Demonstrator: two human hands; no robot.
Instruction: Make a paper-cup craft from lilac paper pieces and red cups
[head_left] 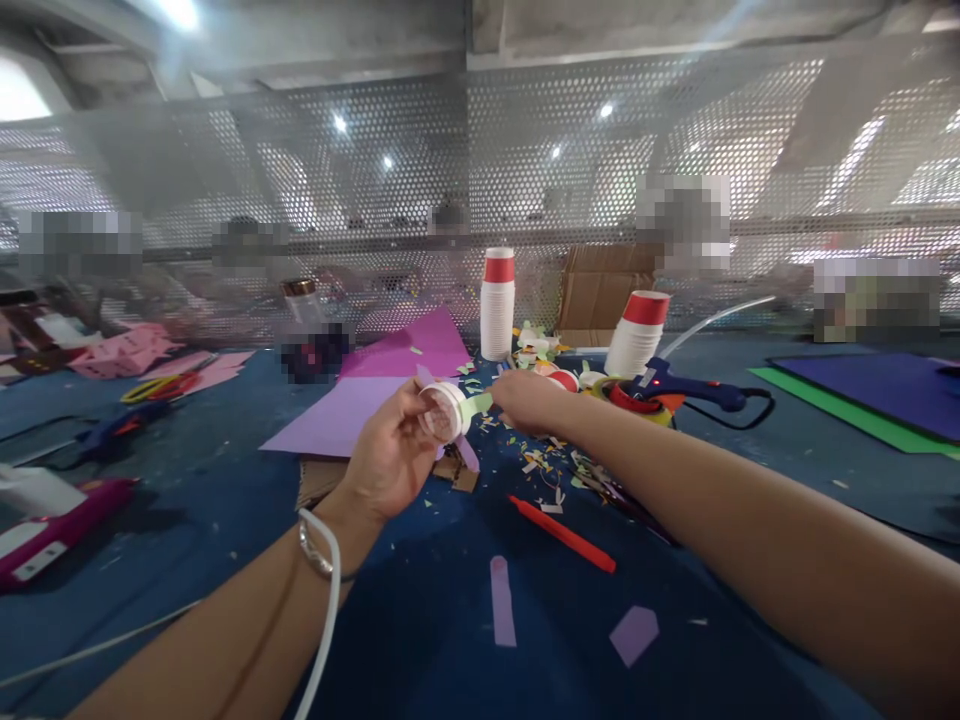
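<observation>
My left hand [394, 450] is closed round a small white paper cup [444, 414], its round end tilted toward me. Purple paper strips [469, 455] stick out around the cup. A pale green paper strip [475, 404] reaches from the cup to my right hand [529, 402], whose fingers appear pinched on its far end. The fingertips of that hand are partly hidden behind its back. On the blue table nearer me lie a red pen [562, 534], a purple paper strip [502, 602] and a purple paper piece [634, 635].
Stacked paper cups [498, 310] stand behind my hands, with another cup stack [636, 335] farther right. A blue glue gun [694, 388] rests by tape rolls. Purple sheets [322, 415] lie left, scissors [161, 387] beyond. Paper scraps [544, 465] litter the middle. A cable hangs at my left wrist.
</observation>
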